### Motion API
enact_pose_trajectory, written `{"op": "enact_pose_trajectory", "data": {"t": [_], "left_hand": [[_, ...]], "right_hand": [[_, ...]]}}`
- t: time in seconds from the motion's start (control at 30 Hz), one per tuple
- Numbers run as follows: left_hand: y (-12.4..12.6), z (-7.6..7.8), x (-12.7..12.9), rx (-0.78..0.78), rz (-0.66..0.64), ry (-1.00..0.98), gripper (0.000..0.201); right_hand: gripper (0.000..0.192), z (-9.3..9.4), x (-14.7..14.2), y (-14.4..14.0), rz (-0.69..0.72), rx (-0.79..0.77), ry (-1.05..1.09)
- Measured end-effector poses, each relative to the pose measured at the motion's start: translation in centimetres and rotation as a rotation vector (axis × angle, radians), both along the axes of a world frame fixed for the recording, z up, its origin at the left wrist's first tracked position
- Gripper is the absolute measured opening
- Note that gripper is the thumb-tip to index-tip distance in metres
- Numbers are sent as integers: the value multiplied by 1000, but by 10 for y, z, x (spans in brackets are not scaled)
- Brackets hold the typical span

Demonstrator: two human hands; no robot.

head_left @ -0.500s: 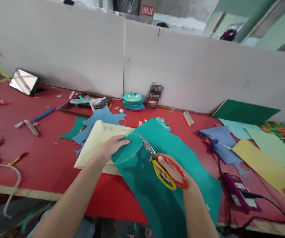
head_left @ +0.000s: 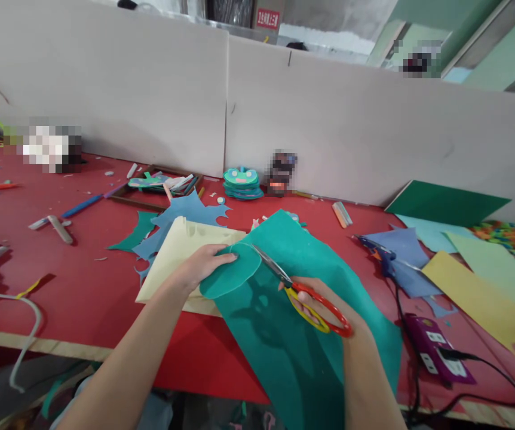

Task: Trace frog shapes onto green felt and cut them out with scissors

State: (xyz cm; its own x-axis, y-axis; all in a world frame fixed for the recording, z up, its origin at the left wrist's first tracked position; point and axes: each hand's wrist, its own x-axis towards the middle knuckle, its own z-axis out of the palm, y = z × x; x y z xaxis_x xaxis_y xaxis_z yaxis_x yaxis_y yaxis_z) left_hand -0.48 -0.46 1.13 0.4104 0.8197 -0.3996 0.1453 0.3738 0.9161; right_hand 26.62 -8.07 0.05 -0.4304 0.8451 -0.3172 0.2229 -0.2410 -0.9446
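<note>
- Left hand [head_left: 210,266] pinched on the left part of a rounded, teal-green flap of thin craft material [head_left: 235,278], thumb on top, the other fingers mostly hidden; right hand [head_left: 333,295] wrapped around metal-bladed scissors with red and yellow loops [head_left: 287,280], the blades nearly together, their tips by the flap's upper right edge
- Cream-yellow flat sheet [head_left: 159,283] on the red tabletop [head_left: 82,304], beneath the left hand and partly under the teal material
- The flap looks light and pliant, probably felt or thin foam; it should bend easily, give decent grip and not break, though a hard pull could stretch or tear it; a flat pinch near its left rim, thumb above and fingers below, suits it, well away from the blades
- In looks the flap is plain and oval, with a smooth lower edge and a faint pale line along its top; whether it is fully free of the sheet I cannot tell
- Large teal-green sheet of the same material [head_left: 302,245] to the right, under the scissors; matt, pointed at the top, shadowed, running past the table's front edge; it seems floppy, best steadied where it lies flat
</note>
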Motion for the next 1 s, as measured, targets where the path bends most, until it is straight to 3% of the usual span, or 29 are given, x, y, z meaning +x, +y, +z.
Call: {"op": "enact_pose_trajectory", "data": {"t": [0.17, 0.37, 0.73, 1.0], "left_hand": [[-2, 3, 2, 12, 13, 29, 35], [-3, 5, 4, 78, 24, 57, 33], [1, 0, 2, 104, 23, 25, 31], [0, -2, 2, 121, 13, 42, 30]], "right_hand": [[54, 2, -1, -3, 2, 32, -1], [48, 11, -5, -6, -8, 61, -5], [49, 13, -2, 9, 31, 37, -32], [56, 3, -1, 6, 48, 75, 44]]}}
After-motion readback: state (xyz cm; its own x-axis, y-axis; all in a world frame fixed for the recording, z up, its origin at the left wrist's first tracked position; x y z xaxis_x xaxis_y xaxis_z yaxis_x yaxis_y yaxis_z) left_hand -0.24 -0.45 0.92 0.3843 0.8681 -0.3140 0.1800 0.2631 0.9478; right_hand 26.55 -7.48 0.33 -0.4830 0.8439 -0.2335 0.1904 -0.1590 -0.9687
